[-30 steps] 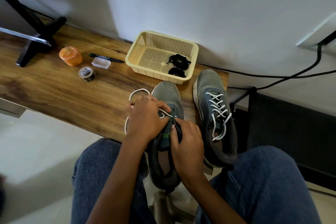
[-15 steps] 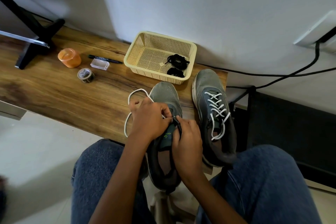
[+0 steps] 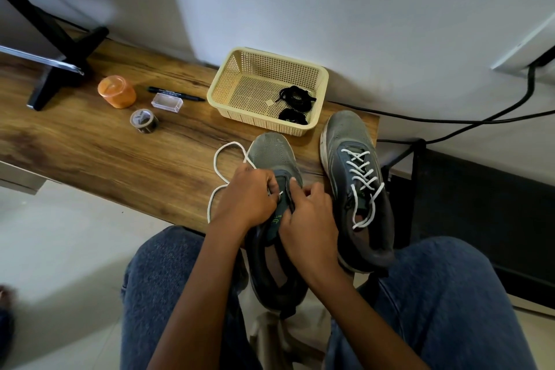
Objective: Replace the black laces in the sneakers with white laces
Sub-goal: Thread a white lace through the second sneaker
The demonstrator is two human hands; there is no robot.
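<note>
A: Sneakers, two grey mesh running shoes, on the near right end of the brown wood-grain tabletop. Which one is handled?

B: The left grey mesh sneaker, heel overhanging the near edge toward the lap. The left hand lies over its tongue with fingers curled, pinching a white cord lace at the eyelets. The right hand grips the shoe's right eyelet edge, thumb pressed on the tongue.

A: Where does the lace run?

B: From under the left hand it loops out to the left across the wood, then drops over the near edge. How far it is threaded cannot be told; the hands hide the eyelets.

A: And the second shoe?

B: The right grey mesh sneaker stands just beside the first, already crossed with a white lace, its ends lying loose in the opening.

A: Beyond the shoes?

B: A cream perforated plastic basket against the wall, holding two bundled black laces in its right half. Farther left: a black marker pen, a clear plastic box, a small tape roll, an orange translucent cup.
</note>
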